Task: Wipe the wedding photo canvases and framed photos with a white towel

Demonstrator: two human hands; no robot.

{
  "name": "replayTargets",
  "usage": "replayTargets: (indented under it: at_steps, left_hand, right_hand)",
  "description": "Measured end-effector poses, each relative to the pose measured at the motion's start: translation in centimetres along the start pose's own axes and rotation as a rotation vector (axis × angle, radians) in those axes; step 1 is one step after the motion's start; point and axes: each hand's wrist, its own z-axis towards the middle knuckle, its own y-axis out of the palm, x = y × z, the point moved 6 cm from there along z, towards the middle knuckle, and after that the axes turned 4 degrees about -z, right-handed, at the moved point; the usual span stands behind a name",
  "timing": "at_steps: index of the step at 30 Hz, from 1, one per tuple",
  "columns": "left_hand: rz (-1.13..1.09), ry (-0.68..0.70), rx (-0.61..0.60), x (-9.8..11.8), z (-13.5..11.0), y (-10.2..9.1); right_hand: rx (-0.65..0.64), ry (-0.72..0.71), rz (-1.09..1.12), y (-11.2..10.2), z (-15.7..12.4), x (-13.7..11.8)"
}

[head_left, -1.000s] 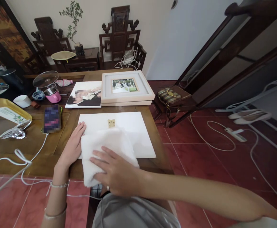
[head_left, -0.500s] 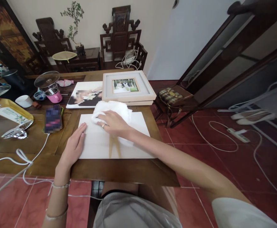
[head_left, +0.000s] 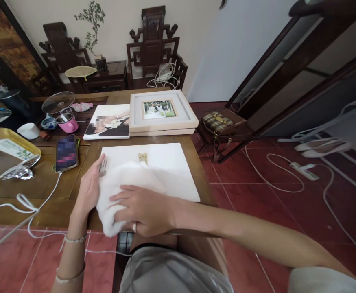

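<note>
White cloth (head_left: 129,177), gripped loosely by the right hand (head_left: 145,209), hides part of the board (head_left: 176,171); left hand (head_left: 89,185) open; bottle label (head_left: 13,149) illegible.

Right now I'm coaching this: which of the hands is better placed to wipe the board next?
Probably the right hand: it lies on the cloth, while the left hand is at the left edge of the board.
</note>
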Motion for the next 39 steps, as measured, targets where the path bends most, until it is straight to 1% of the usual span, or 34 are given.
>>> replayTargets:
  at_steps: [3,5,7,11,14,16,18,23,25,27,29,32,35,39]
  left_hand:
    - [0.09,-0.006,-0.051,-0.3,0.0,0.5]
    - [0.151,0.005,-0.077,-0.5,0.0,0.8]
    - [0.183,0.034,-0.093,-0.6,0.0,1.1]
    - [0.196,0.089,-0.094,-0.7,0.1,1.2]
    - [0.2,0.098,-0.089,-0.7,0.1,1.3]
    - [0.205,0.104,-0.089,-0.7,0.1,1.3]
    - [0.215,0.109,-0.091,-0.8,0.1,1.3]
    - [0.259,0.107,-0.095,-1.2,0.1,1.2]
    - [0.265,0.106,-0.095,-1.3,0.1,1.1]
    - [0.264,0.104,-0.097,-1.3,0.1,1.1]
    - [0.254,0.103,-0.101,-1.2,0.1,1.2]
    - [0.225,0.108,-0.102,-1.1,0.1,1.2]
    - [0.193,0.115,-0.101,-1.0,0.0,1.2]
    - [0.185,0.113,-0.102,-0.9,0.0,1.2]
  right_hand:
    - [-0.027,0.03,0.051,-1.2,-1.2,0.7]
    - [-0.056,0.102,0.07,-1.8,-1.8,2.1]
    - [-0.051,0.209,0.051,-2.2,-2.1,4.2]
    - [0.077,0.431,0.025,-2.7,-1.7,8.9]
    - [0.204,0.529,0.098,-2.8,-0.3,11.4]
    - [0.286,0.545,0.188,-2.8,1.0,12.3]
    - [0.315,0.538,0.271,-2.8,2.6,12.8]
    - [0.299,0.468,0.325,-2.5,6.8,13.3]
    - [0.297,0.452,0.326,-2.3,7.8,13.6]
    - [0.289,0.461,0.321,-2.1,8.1,13.8]
    - [0.28,0.494,0.312,-2.2,7.5,13.9]
    - [0.275,0.541,0.296,-2.6,5.4,14.1]
    - [0.306,0.581,0.293,-3.2,1.9,14.3]
    - [0.385,0.656,0.253,-4.0,-4.2,14.7]
